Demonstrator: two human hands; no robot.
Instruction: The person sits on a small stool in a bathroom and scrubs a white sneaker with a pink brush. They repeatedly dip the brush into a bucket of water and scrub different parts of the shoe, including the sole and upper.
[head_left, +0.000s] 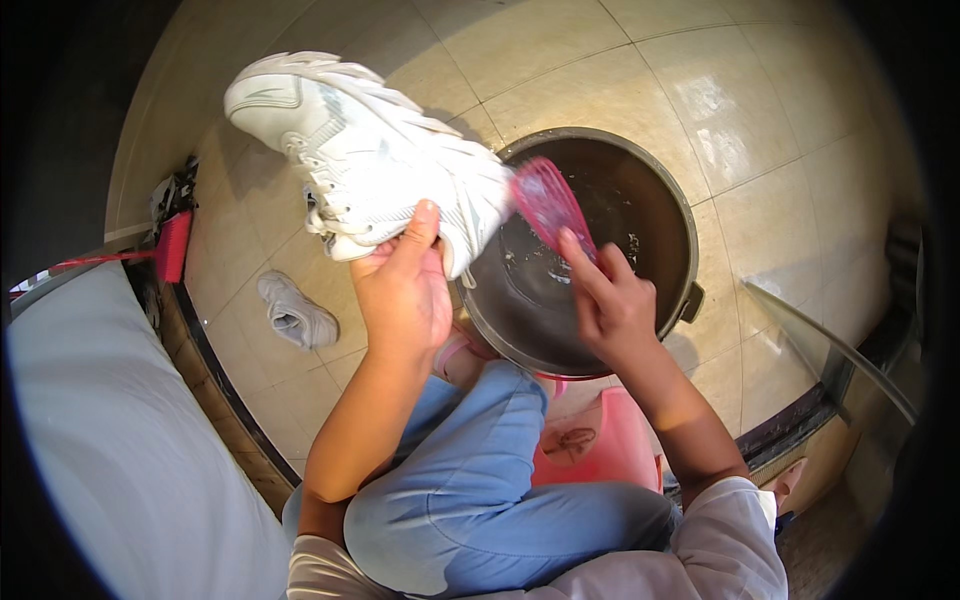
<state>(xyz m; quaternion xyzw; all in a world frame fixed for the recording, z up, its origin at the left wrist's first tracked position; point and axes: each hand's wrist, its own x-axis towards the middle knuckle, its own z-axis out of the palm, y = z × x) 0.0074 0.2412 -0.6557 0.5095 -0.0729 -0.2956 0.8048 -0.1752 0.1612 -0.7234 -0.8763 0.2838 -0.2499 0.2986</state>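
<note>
A white lace-up sneaker (382, 161) is raised on its side, toe to the upper left, with its chunky sole facing up and away. My left hand (405, 277) grips it near the ankle opening, thumb on the side of the upper. In my right hand (615, 300) is a pink scrub brush (553, 201), slightly blurred, its head against or very close to the sneaker's heel. Its bristles are hidden from this side. Below both hands stands a round dark basin (525, 330) with water and some foam flecks in it.
A second white shoe (298, 310) lies on the tiled floor (600, 82) to the left. Farther left is a red broom (174, 246). A pink plastic stool (626, 442) stands below the basin. A glass panel edge (832, 345) juts in from the right. Pale fabric (112, 427) covers the lower left.
</note>
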